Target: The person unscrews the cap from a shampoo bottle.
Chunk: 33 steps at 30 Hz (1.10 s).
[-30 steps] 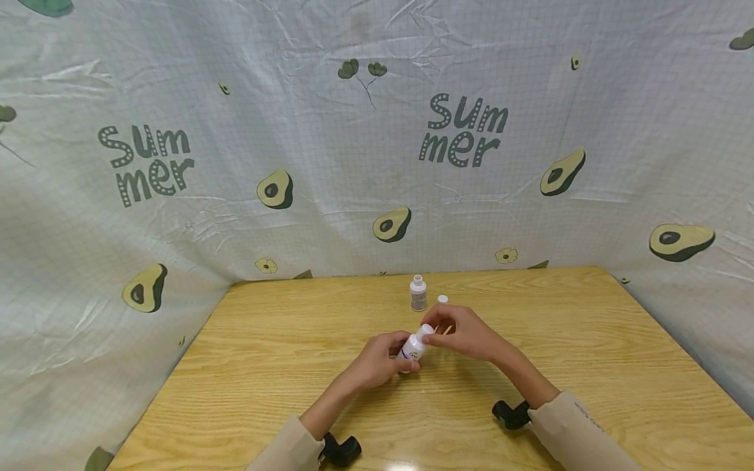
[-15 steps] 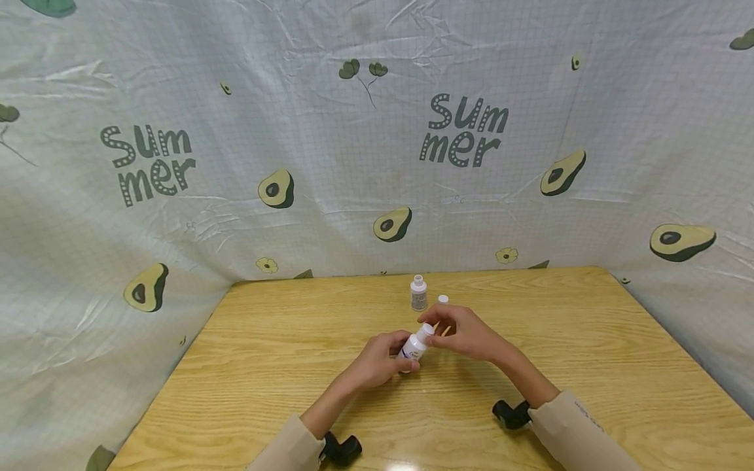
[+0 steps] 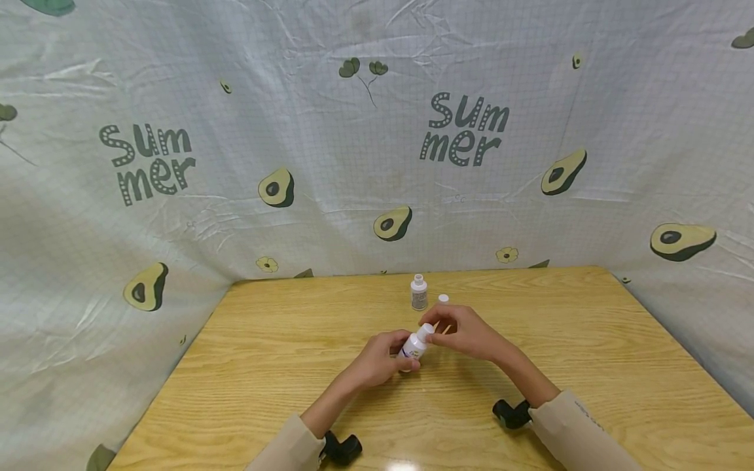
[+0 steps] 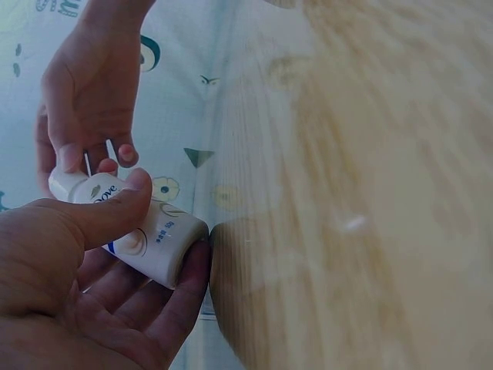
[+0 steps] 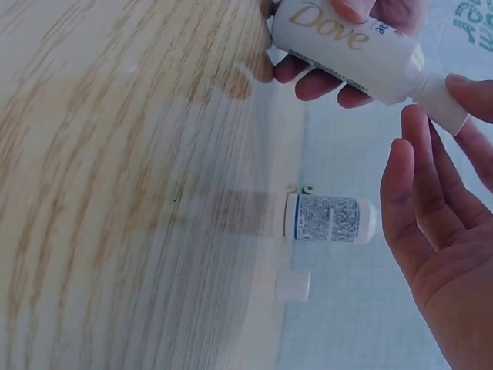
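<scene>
My left hand (image 3: 377, 361) grips a small white Dove bottle (image 3: 413, 347), held tilted with its top toward the right. In the left wrist view the thumb lies across the label and the fingers curl beneath the bottle (image 4: 166, 245). My right hand (image 3: 468, 333) pinches the bottle's white cap (image 5: 441, 105) between thumb and fingers. The cap sits at the neck; whether it is fully seated I cannot tell. Behind the hands, a second white bottle (image 3: 419, 294) stands upright with its neck uncovered. A loose white cap (image 3: 444, 299) is to its right, partly hidden by the right hand.
A wooden table (image 3: 283, 333) lies under both hands, its back edge against a white sheet (image 3: 330, 144) printed with avocados and lettering. Black wrist cameras (image 3: 341, 450) hang below both forearms.
</scene>
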### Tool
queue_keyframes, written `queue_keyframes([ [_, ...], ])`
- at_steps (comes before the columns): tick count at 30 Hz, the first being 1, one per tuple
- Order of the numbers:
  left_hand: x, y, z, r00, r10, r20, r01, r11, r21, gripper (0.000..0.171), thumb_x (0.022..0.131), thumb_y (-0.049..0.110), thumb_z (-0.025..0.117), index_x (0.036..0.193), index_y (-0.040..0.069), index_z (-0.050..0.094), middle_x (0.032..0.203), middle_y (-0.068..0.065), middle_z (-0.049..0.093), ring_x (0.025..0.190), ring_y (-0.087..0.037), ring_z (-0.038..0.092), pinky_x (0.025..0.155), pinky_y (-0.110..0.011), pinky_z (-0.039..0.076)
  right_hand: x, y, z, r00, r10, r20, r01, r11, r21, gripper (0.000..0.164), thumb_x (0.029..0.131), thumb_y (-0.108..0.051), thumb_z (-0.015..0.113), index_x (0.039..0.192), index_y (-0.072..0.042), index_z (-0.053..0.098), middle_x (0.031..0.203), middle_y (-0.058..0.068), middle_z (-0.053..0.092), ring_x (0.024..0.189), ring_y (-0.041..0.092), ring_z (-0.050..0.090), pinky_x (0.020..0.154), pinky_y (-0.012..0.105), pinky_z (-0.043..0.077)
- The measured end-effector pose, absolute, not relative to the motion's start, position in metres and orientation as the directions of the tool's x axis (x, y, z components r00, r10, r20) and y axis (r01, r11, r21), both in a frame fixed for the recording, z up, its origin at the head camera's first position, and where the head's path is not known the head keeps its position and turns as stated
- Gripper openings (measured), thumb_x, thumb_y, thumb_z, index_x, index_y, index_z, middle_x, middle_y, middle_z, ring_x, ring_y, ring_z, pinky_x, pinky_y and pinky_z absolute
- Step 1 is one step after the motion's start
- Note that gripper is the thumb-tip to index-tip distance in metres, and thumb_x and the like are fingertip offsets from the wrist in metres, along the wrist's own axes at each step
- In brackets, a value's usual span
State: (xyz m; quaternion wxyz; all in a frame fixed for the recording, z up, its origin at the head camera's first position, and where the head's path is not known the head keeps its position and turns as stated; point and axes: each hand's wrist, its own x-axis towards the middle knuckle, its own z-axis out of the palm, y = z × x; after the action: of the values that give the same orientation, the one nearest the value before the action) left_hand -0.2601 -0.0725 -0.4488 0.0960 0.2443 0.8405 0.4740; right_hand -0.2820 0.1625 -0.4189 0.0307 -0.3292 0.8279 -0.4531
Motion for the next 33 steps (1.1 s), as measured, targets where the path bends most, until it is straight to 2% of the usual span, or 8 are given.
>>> queue_keyframes([
  [4, -0.2605, -0.0721, -0.4493, -0.863, 0.501, 0.070, 0.318, 0.428, 0.846, 0.033, 0.093, 0.015, 0.077, 0.124, 0.008, 0.069, 0.116, -0.008, 0.073, 0.112, -0.023, 0.070, 0.091, -0.041, 0.056, -0.2828, 0.1631, -0.4192, -0.770, -0.588, 0.247, -0.523, 0.361, -0.772, 0.027, 0.095, -0.012, 0.074, 0.119, -0.001, 0.070, 0.113, 0.012, 0.071, 0.084, 0.009, 0.064, 0.075, 0.025, 0.056],
  [9, -0.2605, -0.0718, -0.4495, -0.861, 0.503, 0.073, 0.317, 0.418, 0.851, 0.035, 0.093, 0.014, 0.078, 0.125, 0.007, 0.068, 0.117, -0.011, 0.073, 0.114, -0.026, 0.070, 0.091, -0.042, 0.057, -0.2829, 0.1626, -0.4189, -0.780, -0.577, 0.244, -0.518, 0.376, -0.768, 0.033, 0.095, -0.019, 0.075, 0.123, -0.003, 0.068, 0.110, 0.010, 0.071, 0.083, 0.009, 0.064, 0.075, 0.026, 0.055],
  [14, -0.2600, -0.0716, -0.4490, -0.862, 0.501, 0.073, 0.309, 0.406, 0.860, 0.034, 0.092, 0.013, 0.078, 0.125, 0.007, 0.068, 0.116, -0.011, 0.073, 0.113, -0.025, 0.070, 0.090, -0.041, 0.057, -0.2829, 0.1615, -0.4202, -0.796, -0.551, 0.251, -0.516, 0.401, -0.757, 0.023, 0.095, -0.024, 0.076, 0.111, -0.009, 0.070, 0.099, 0.004, 0.070, 0.080, 0.010, 0.062, 0.072, 0.026, 0.054],
  [17, -0.2596, -0.0717, -0.4486, -0.862, 0.502, 0.074, 0.310, 0.405, 0.860, 0.035, 0.092, 0.013, 0.078, 0.126, 0.007, 0.068, 0.116, -0.011, 0.073, 0.113, -0.025, 0.071, 0.090, -0.041, 0.057, -0.2833, 0.1617, -0.4208, -0.795, -0.552, 0.250, -0.515, 0.397, -0.760, 0.018, 0.095, -0.021, 0.076, 0.109, -0.011, 0.071, 0.099, 0.004, 0.070, 0.080, 0.009, 0.062, 0.072, 0.025, 0.054],
  [26, -0.2593, -0.0717, -0.4484, -0.858, 0.508, 0.076, 0.321, 0.416, 0.851, 0.034, 0.093, 0.014, 0.078, 0.125, 0.006, 0.068, 0.114, -0.010, 0.073, 0.113, -0.025, 0.071, 0.089, -0.039, 0.056, -0.2834, 0.1636, -0.4207, -0.761, -0.592, 0.266, -0.537, 0.343, -0.771, 0.026, 0.095, -0.010, 0.074, 0.119, 0.000, 0.071, 0.113, 0.015, 0.072, 0.084, 0.009, 0.064, 0.074, 0.025, 0.056],
  [33, -0.2587, -0.0718, -0.4479, -0.858, 0.509, 0.071, 0.319, 0.418, 0.850, 0.034, 0.094, 0.013, 0.077, 0.126, 0.006, 0.068, 0.116, -0.011, 0.073, 0.114, -0.026, 0.070, 0.090, -0.041, 0.057, -0.2819, 0.1629, -0.4195, -0.784, -0.570, 0.246, -0.515, 0.378, -0.769, 0.035, 0.094, -0.017, 0.076, 0.126, -0.006, 0.068, 0.110, 0.010, 0.071, 0.083, 0.010, 0.065, 0.076, 0.026, 0.056],
])
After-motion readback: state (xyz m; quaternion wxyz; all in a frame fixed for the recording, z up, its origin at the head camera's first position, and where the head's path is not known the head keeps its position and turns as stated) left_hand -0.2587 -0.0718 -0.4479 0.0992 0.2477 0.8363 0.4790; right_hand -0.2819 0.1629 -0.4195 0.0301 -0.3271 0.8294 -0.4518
